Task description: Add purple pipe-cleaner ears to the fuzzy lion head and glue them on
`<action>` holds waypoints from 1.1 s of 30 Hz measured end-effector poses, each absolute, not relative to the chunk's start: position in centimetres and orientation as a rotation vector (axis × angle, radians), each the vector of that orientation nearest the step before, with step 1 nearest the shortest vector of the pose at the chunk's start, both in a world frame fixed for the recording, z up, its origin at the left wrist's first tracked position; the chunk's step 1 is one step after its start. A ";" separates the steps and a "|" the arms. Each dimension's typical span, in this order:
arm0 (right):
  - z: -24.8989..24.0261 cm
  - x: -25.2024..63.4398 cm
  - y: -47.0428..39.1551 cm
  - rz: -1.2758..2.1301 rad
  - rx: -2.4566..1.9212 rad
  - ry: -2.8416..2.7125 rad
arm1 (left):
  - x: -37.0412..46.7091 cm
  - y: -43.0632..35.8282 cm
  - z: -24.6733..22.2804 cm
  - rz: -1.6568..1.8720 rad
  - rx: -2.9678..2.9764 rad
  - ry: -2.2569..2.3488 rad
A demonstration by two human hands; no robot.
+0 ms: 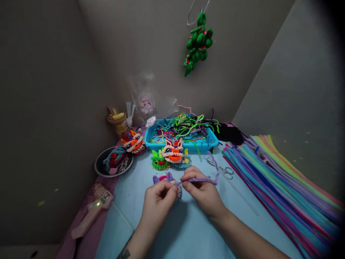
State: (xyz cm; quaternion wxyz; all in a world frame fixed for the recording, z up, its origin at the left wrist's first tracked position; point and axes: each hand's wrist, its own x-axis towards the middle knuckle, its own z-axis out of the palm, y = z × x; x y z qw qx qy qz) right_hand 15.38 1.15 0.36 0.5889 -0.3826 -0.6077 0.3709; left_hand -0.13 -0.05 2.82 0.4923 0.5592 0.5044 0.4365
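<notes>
Between thumb and fingers of my right hand [199,187] runs a purple pipe cleaner [199,180], its free end bent upward at the right. My left hand [160,198] is pinched at the left end of this pipe cleaner, fingertips close to those of my right hand. Just behind my left fingers shows a purple pipe-cleaner figure [169,177] with two ear-like loops and a pink patch; its lower part is mostly hidden. Farther back sit an orange and cream lion-head figure [173,153] and a green one [159,160].
A blue tray [183,146] holds tangled pipe-cleaner scraps. Scissors [225,171] lie right of my hands, beside long bundled pipe cleaners [280,187]. At left are a metal bowl [101,172], a lit glue gun [93,214] and a lidded cup [120,126]. Green ornaments [199,43] hang above.
</notes>
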 end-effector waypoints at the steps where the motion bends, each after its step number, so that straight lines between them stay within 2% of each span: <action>1: 0.4 15.5 1.1 0.836 -0.905 -1.453 | -0.1 0.0 2.8 1.058 1.331 1.208; 11: 0.8 16.6 1.4 0.648 -0.778 -1.765 | -0.7 0.5 2.8 0.919 1.245 1.052; 19: 1.4 16.7 1.4 0.884 -0.870 -1.757 | -0.5 0.3 2.8 0.892 1.448 1.116; 28: 0.6 16.7 2.3 1.262 -0.876 -1.671 | -1.5 0.2 2.9 0.865 2.306 0.982; 33: 0.2 16.4 2.3 1.413 -0.806 -1.523 | -1.7 0.1 2.7 0.927 2.490 0.913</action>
